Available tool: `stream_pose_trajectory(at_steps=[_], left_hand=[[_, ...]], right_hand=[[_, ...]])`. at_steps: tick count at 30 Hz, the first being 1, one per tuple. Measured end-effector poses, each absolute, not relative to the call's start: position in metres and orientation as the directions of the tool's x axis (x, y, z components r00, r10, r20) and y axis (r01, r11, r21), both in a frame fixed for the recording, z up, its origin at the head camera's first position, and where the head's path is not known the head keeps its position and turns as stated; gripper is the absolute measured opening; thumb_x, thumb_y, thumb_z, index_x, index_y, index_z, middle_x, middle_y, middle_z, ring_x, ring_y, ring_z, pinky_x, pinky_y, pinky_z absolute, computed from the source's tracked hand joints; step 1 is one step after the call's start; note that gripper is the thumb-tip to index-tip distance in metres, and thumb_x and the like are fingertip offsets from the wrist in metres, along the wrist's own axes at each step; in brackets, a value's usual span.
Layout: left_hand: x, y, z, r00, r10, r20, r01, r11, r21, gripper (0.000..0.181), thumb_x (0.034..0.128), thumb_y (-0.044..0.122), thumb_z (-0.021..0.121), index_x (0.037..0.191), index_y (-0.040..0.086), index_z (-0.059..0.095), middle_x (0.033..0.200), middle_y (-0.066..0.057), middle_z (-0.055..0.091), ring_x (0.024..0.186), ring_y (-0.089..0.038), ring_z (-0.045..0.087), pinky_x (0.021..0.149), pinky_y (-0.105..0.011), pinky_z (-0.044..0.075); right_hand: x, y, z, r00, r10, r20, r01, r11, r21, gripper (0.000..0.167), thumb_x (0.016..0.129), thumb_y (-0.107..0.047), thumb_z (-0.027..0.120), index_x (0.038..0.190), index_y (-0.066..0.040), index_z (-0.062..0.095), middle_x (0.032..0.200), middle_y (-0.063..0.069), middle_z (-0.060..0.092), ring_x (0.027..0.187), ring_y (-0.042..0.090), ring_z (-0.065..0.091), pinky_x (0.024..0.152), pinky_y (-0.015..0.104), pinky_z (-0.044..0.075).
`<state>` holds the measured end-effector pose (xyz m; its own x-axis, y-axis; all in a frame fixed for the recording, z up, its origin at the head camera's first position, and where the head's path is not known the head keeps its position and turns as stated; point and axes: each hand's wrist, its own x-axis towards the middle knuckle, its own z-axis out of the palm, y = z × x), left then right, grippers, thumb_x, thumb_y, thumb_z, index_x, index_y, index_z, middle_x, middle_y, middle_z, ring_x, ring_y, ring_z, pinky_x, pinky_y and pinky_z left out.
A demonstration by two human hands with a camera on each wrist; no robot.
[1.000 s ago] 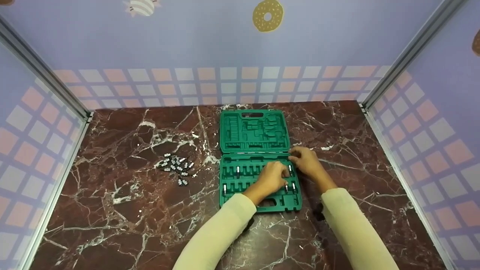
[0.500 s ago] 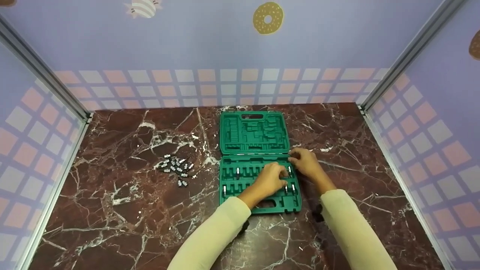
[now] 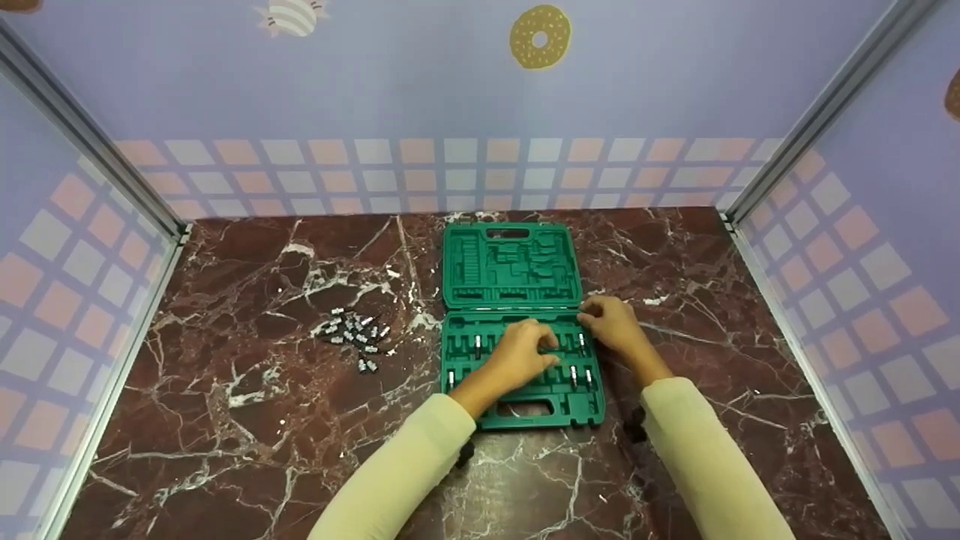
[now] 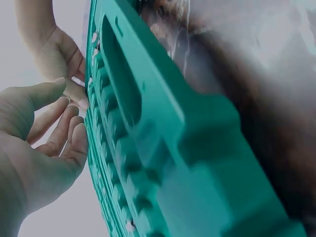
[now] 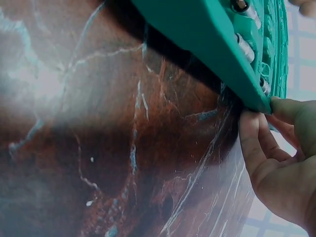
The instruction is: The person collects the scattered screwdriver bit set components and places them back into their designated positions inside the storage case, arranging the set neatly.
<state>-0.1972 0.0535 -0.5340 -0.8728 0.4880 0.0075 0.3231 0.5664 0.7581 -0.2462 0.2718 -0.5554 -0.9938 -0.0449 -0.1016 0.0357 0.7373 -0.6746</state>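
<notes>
A green plastic tool case (image 3: 450, 330) lies unfolded, with several silver-and-black bit sockets seated in its slots. Two bit sockets stand in the near right slots, one being this bit socket (image 3: 574, 375). Over the middle of the slotted half hovers my left hand (image 3: 517, 354), its fingers loosely bent with nothing between them in the left wrist view. My right hand (image 3: 616, 324) pinches the right edge of the case near the hinge; the right wrist view shows thumb above and fingers (image 5: 252, 140) below the rim. My left hand hides some middle slots.
A loose pile of bit sockets (image 3: 356, 334) lies on the marbled tabletop (image 3: 262, 427), left of the case. The raised-pattern lid (image 3: 510, 262) lies flat toward the back wall. Purple patterned panels enclose the back and both sides.
My left hand has moved left, away from the right-hand slots, and its fingers have spread slightly. A bit socket there is now in plainer sight. My right hand has stayed at the case edge.
</notes>
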Motion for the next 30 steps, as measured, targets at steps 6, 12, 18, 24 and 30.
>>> stream_pose_trajectory(at_steps=[6,12,18,24,30], left_hand=[[-0.200,0.033,-0.531,-0.894,0.448,0.002,0.280,0.555,0.783,0.019,0.0922,0.014,0.079,0.107,0.004,0.075,0.103,-0.008,0.067,0.095,-0.022,0.064,0.081,-0.035,0.056],[-0.202,0.011,-0.532,-0.908,0.418,0.030,0.278,0.546,0.790,0.019,0.0914,0.014,0.080,0.106,0.003,0.074,0.100,-0.010,0.067,0.091,-0.024,0.063,0.079,-0.037,0.055],[-0.199,-0.011,-0.536,-0.920,0.388,0.057,0.275,0.533,0.800,0.017,0.0902,0.013,0.080,0.104,0.003,0.074,0.099,-0.010,0.067,0.090,-0.024,0.063,0.080,-0.038,0.056],[-0.194,-0.031,-0.537,-0.939,0.333,0.091,0.260,0.507,0.822,0.019,0.0887,0.012,0.081,0.102,0.001,0.074,0.098,-0.012,0.067,0.091,-0.032,0.065,0.080,-0.039,0.056],[-0.191,-0.049,-0.534,-0.954,0.281,0.107,0.241,0.504,0.830,0.020,0.0885,0.011,0.081,0.103,0.001,0.074,0.099,-0.013,0.068,0.091,-0.031,0.065,0.080,-0.040,0.056]], right_hand=[[-0.248,0.272,-0.555,-0.997,-0.055,-0.061,0.000,0.744,-0.668,0.014,0.098,-0.012,0.070,0.103,0.000,0.074,0.092,0.017,0.073,0.067,0.017,0.061,0.063,0.033,0.051],[-0.249,0.269,-0.555,-0.996,-0.054,-0.068,0.004,0.751,-0.660,0.017,0.099,-0.014,0.070,0.108,-0.001,0.075,0.097,0.018,0.074,0.068,0.019,0.062,0.066,0.037,0.053],[-0.248,0.266,-0.555,-0.996,-0.073,-0.057,-0.018,0.756,-0.654,0.018,0.100,-0.014,0.068,0.109,0.000,0.074,0.106,0.021,0.074,0.088,0.032,0.068,0.080,0.049,0.056],[-0.246,0.268,-0.558,-0.997,-0.068,-0.031,-0.032,0.763,-0.646,0.017,0.100,-0.012,0.067,0.109,0.001,0.074,0.111,0.022,0.073,0.101,0.039,0.068,0.093,0.057,0.053],[-0.245,0.270,-0.559,-0.997,-0.074,-0.013,-0.047,0.754,-0.655,0.014,0.099,-0.010,0.068,0.105,0.001,0.073,0.107,0.022,0.074,0.098,0.039,0.068,0.090,0.057,0.054]])
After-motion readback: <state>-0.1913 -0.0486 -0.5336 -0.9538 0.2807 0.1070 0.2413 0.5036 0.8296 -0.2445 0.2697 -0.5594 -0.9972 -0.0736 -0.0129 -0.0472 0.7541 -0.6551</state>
